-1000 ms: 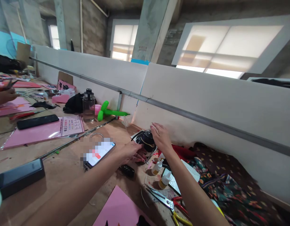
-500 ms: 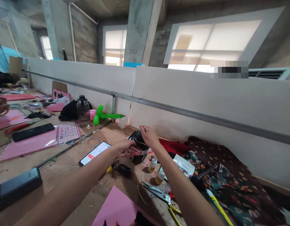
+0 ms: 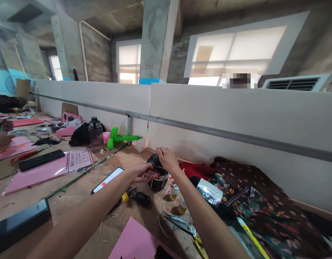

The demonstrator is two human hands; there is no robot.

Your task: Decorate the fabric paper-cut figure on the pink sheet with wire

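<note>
A dark round container [image 3: 158,182] with a pale band stands on the brown table [image 3: 82,225], near the white partition. My left hand [image 3: 144,172] is against its left side, palm partly turned up and fingers spread along it. From the right, my right hand [image 3: 167,159] reaches over its top, fingers bent around the lid; the fingertips are partly hidden. Just right of the container are small white-capped bottles [image 3: 174,191]. A phone [image 3: 108,180] with a lit screen lies under my left forearm, and a black oval object [image 3: 141,198] sits below my left hand.
Scissors [image 3: 182,223] and yellow-handled pliers [image 3: 199,248] lie beside my right forearm. Patterned cloth [image 3: 273,216] is heaped at right. Pink sheets [image 3: 136,239], a clear bottle [image 3: 96,135] and a green balloon [image 3: 123,138] are also there. Another person's hands [image 3: 3,138] show at far left.
The view has tilted up slightly, so the scene sits a little lower. Both hands remain at the container, with my right hand slightly further left over its top.
</note>
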